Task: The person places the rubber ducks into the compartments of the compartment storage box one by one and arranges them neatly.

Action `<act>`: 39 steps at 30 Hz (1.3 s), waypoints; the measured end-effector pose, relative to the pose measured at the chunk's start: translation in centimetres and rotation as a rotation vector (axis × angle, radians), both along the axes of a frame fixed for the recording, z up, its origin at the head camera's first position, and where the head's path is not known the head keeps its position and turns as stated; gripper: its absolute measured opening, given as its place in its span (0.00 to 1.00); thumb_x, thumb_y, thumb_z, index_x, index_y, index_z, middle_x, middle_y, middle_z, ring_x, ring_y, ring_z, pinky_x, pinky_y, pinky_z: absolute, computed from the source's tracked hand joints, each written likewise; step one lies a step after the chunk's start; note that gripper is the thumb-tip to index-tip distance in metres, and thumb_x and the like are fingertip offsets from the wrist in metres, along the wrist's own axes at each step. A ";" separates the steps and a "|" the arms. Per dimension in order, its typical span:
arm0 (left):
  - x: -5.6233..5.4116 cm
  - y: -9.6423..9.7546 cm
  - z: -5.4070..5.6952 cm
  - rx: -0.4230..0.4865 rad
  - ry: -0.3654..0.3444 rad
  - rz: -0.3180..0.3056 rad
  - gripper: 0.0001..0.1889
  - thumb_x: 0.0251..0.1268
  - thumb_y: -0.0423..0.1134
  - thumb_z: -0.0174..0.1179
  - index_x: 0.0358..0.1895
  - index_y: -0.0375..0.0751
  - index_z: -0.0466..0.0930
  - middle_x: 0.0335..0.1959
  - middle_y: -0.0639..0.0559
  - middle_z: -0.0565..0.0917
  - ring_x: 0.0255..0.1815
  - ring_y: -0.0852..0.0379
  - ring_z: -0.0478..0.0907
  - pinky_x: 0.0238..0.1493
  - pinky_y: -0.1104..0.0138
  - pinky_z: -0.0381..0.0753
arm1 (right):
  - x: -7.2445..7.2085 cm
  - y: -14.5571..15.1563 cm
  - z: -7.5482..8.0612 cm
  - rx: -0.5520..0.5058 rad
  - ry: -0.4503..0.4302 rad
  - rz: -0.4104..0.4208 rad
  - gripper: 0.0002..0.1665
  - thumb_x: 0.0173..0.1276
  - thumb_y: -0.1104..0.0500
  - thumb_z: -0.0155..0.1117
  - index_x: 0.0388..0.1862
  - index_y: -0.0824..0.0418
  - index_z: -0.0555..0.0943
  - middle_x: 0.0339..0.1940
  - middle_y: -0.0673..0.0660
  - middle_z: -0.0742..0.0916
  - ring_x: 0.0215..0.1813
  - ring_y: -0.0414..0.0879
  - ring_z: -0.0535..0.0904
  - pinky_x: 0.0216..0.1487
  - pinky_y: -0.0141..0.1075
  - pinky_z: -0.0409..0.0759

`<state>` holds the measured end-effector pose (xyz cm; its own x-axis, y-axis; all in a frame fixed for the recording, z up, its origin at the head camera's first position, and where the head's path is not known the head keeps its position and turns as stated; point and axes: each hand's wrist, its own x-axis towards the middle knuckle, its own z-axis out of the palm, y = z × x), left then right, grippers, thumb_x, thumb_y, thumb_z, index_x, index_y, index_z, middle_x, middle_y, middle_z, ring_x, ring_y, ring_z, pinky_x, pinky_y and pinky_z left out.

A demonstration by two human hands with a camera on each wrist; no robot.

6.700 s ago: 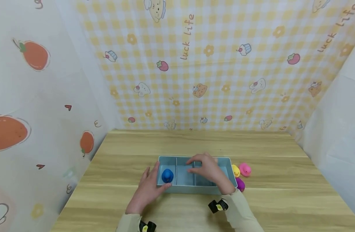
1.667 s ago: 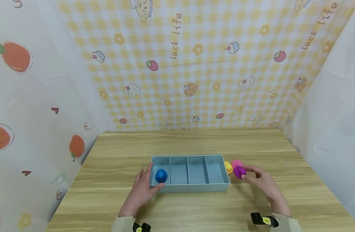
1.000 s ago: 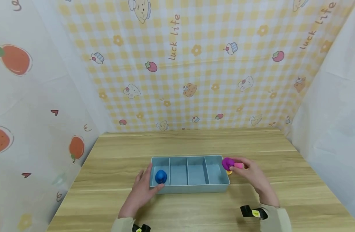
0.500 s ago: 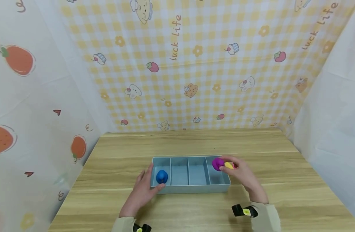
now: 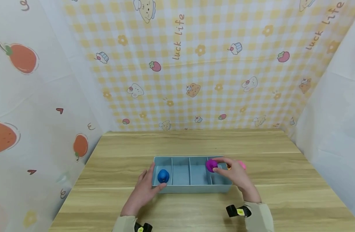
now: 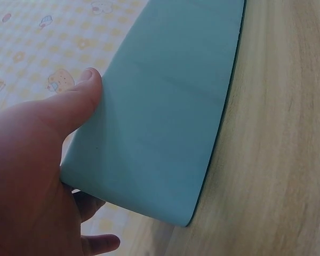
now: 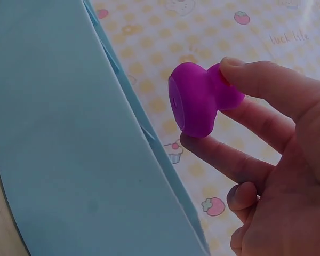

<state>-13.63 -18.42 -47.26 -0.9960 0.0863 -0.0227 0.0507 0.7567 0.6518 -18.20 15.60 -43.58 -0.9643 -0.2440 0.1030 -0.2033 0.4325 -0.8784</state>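
Observation:
My right hand [image 5: 236, 175] pinches a purple rubber duck [image 5: 211, 165] between thumb and fingers, over the divider between the two right-hand compartments of a blue-grey box [image 5: 191, 189]. In the right wrist view the purple duck [image 7: 194, 101] is tipped on its side above the rim, its flat base showing. My left hand [image 5: 144, 192] holds the box's left end, fingers along the end wall and thumb at the front rim; in the left wrist view the thumb [image 6: 82, 101] lies along the rim. A blue rubber duck [image 5: 163, 176] sits in the leftmost compartment.
Beyond the box's right end, a yellow duck [image 5: 228, 167] shows in part behind my right hand, and a pink duck [image 5: 242, 165] lies beside it. The box stands on a wooden table [image 5: 131, 151] with a yellow checked cloth [image 5: 165, 80] behind.
My right hand went from empty over the box to the ducks at right, took hold of the purple one, and has carried it left over the box. The left hand stays at the box.

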 end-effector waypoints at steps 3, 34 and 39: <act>0.0 -0.1 -0.1 0.005 -0.006 -0.002 0.48 0.62 0.57 0.60 0.77 0.42 0.43 0.74 0.38 0.59 0.74 0.29 0.48 0.59 0.30 0.60 | -0.2 -0.4 -0.1 -0.001 -0.010 0.006 0.19 0.60 0.55 0.71 0.50 0.56 0.83 0.50 0.55 0.86 0.60 0.54 0.74 0.63 0.58 0.64; 0.1 -0.2 0.3 0.001 -0.008 0.006 0.48 0.61 0.57 0.61 0.77 0.43 0.44 0.72 0.39 0.63 0.73 0.31 0.50 0.60 0.33 0.64 | -1.4 -6.7 -1.0 0.117 0.100 0.144 0.16 0.57 0.54 0.73 0.45 0.53 0.85 0.43 0.52 0.87 0.49 0.51 0.72 0.49 0.49 0.70; 0.0 -0.2 0.2 0.002 -0.006 0.005 0.48 0.61 0.57 0.61 0.77 0.43 0.45 0.72 0.39 0.63 0.73 0.31 0.51 0.60 0.33 0.64 | -1.2 -8.0 -0.9 0.151 0.110 0.174 0.17 0.57 0.52 0.73 0.45 0.52 0.85 0.44 0.53 0.87 0.46 0.54 0.70 0.37 0.36 0.66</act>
